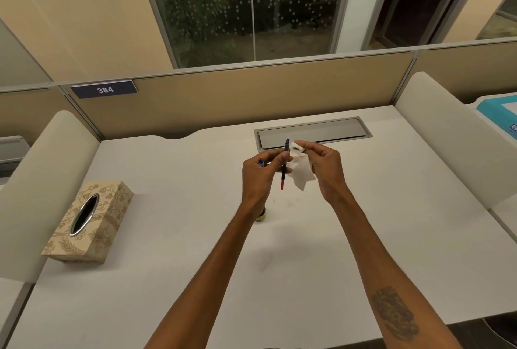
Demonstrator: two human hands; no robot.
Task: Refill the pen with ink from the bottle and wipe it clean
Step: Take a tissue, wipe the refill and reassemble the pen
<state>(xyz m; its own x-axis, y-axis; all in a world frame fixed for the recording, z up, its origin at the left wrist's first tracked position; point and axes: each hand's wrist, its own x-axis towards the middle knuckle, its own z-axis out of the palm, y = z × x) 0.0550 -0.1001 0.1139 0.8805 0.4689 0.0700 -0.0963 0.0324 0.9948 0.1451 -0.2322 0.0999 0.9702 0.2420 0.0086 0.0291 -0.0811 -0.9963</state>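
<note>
My left hand (258,178) holds a thin pen (284,169) almost upright above the desk, its nib end pointing away from me and its red end hanging down. A blue piece (260,163), perhaps the pen's cap, pokes out of the same hand. My right hand (326,166) pinches a white tissue (301,172) with dark ink marks near its top, right beside the pen's nib end. The ink bottle (260,215) stands on the desk under my left wrist, mostly hidden by it.
A patterned tissue box (92,217) sits at the left of the white desk (363,250). A grey cable flap (313,133) lies at the desk's back edge, before a partition. A turquoise box (500,116) is on the neighbouring desk at right.
</note>
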